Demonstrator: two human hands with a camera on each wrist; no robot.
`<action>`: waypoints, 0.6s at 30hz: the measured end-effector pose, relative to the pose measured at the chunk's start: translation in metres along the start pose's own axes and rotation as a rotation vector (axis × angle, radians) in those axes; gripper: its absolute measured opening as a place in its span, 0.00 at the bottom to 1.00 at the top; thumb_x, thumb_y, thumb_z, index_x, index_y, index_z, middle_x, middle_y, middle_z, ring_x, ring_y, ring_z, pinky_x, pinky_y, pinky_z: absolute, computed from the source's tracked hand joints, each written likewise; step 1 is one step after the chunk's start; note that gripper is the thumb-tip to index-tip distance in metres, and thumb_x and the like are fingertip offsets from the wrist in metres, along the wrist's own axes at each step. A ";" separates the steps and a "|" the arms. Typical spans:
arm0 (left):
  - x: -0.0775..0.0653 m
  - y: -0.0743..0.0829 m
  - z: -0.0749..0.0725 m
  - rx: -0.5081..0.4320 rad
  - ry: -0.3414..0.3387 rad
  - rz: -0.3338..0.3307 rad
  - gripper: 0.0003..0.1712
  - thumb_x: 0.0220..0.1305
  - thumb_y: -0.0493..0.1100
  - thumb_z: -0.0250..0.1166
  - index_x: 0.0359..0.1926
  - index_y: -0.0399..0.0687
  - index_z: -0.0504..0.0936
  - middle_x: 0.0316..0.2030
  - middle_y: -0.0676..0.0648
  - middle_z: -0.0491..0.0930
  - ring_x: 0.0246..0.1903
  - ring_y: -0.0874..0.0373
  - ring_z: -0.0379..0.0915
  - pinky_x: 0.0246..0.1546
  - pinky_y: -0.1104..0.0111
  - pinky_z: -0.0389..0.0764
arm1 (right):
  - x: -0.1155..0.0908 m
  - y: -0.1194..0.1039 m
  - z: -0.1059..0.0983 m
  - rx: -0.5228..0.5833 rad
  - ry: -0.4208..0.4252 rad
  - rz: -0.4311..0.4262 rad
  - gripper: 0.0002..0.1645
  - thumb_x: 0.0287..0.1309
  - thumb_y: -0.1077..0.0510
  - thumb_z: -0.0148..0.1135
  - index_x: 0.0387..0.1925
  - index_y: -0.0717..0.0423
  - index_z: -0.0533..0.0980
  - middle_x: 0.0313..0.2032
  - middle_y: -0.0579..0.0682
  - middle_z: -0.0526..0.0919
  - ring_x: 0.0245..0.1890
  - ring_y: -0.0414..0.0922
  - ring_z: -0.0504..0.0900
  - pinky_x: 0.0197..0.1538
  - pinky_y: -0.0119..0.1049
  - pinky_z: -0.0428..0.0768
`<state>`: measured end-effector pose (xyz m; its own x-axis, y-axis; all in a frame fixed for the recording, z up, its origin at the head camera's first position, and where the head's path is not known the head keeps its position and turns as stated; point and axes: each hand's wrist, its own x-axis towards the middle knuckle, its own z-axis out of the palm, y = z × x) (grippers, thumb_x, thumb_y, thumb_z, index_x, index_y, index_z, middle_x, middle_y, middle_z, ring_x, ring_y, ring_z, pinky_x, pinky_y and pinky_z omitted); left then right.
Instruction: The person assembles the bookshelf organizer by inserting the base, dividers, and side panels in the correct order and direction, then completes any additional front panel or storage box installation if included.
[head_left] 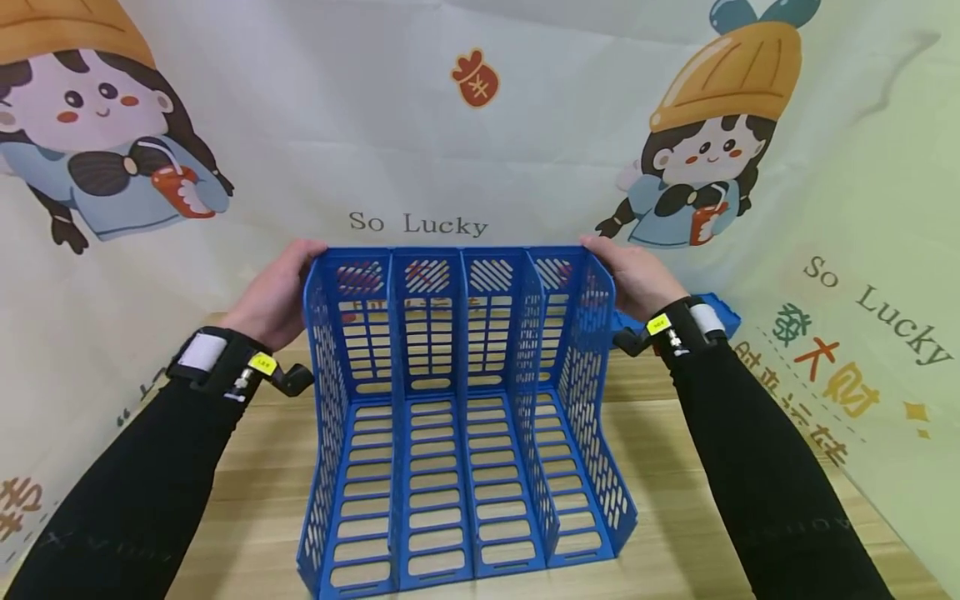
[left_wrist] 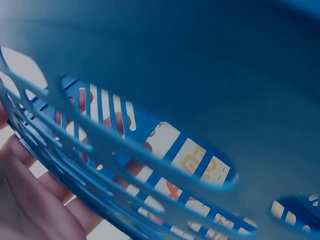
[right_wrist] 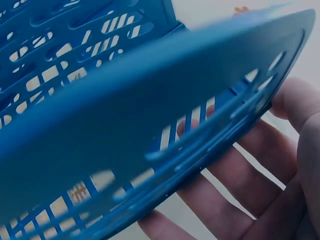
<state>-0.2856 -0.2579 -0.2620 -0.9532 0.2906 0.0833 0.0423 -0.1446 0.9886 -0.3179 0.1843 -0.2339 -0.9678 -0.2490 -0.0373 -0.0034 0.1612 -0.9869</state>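
Observation:
A blue plastic file rack [head_left: 463, 400] with several upright slots stands on the table, its open front towards me. My left hand [head_left: 273, 292] grips its upper left back corner. In the left wrist view, fingers of the left hand [left_wrist: 30, 200] show through the slits of the rack [left_wrist: 175, 75], behind its back panel. The upper right back corner is held by my right hand [head_left: 637, 279]. Seen from the right wrist, the right hand [right_wrist: 285, 215] has its fingers spread behind the rack [right_wrist: 125, 110] and its thumb near the corner edge.
Another blue object [head_left: 723, 312] lies behind my right wrist, partly hidden. The wooden table [head_left: 247, 450] extends on both sides of the rack. A pale printed cloth [head_left: 540, 150] hangs behind and along the sides.

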 end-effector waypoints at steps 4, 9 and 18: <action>0.005 0.007 0.009 0.097 0.087 -0.009 0.26 0.78 0.65 0.47 0.32 0.52 0.75 0.20 0.54 0.77 0.23 0.57 0.74 0.38 0.63 0.75 | 0.003 0.000 -0.005 0.048 0.005 -0.036 0.29 0.69 0.34 0.57 0.37 0.57 0.82 0.25 0.45 0.85 0.26 0.42 0.82 0.34 0.32 0.81; 0.010 0.005 0.010 0.129 0.088 -0.015 0.27 0.77 0.67 0.47 0.34 0.52 0.73 0.20 0.54 0.76 0.23 0.57 0.75 0.34 0.64 0.76 | 0.012 0.011 -0.011 0.083 0.022 -0.032 0.30 0.66 0.31 0.58 0.34 0.54 0.82 0.24 0.45 0.85 0.24 0.42 0.83 0.33 0.33 0.81; -0.008 -0.068 -0.024 0.140 -0.158 -0.062 0.37 0.78 0.69 0.36 0.75 0.54 0.60 0.62 0.48 0.75 0.56 0.56 0.78 0.54 0.59 0.82 | -0.045 0.069 -0.009 -0.147 0.015 -0.049 0.43 0.69 0.23 0.39 0.61 0.52 0.73 0.57 0.52 0.79 0.60 0.50 0.78 0.67 0.52 0.76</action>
<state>-0.2886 -0.2734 -0.3324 -0.8969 0.4412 0.0298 0.0368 0.0074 0.9993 -0.2765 0.2155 -0.2993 -0.9691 -0.2462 0.0134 -0.0863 0.2880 -0.9537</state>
